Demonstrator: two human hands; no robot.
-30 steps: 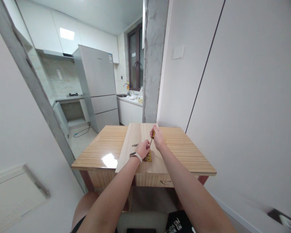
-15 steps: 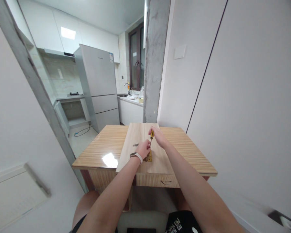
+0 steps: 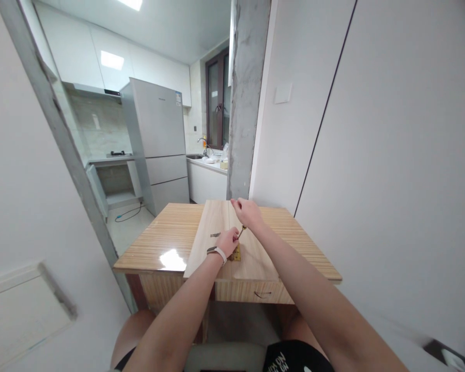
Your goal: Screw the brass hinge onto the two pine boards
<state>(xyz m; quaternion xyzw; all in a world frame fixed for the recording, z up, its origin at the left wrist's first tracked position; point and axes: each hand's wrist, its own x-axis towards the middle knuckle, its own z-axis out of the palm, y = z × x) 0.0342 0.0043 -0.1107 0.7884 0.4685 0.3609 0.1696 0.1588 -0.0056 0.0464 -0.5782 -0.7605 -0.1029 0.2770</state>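
Observation:
A pale wooden board (image 3: 256,258) lies on the table, with a brass-coloured hinge (image 3: 237,253) on it. My right hand (image 3: 250,213) is closed around a screwdriver (image 3: 241,232); the hand covers most of its yellow handle, and the shaft slants down to the left. My left hand (image 3: 228,242), with a banded watch (image 3: 213,250) on the wrist, rests beside the hinge. Its fingers are pinched together at the screwdriver's lower end, and whatever lies between them is hidden. A small dark metal piece (image 3: 215,235) lies on the board left of that hand.
The striped wood-grain table (image 3: 151,248) has a drawer with a handle (image 3: 262,295) at its front. A white wall (image 3: 372,155) rises close on the right. Beyond the table stand a grey pillar (image 3: 248,103), a refrigerator (image 3: 158,124) and a kitchen counter (image 3: 205,178).
My right hand has turned over the screwdriver's handle, so less yellow shows. My left hand keeps its place by the hinge. The camera view has tilted slightly.

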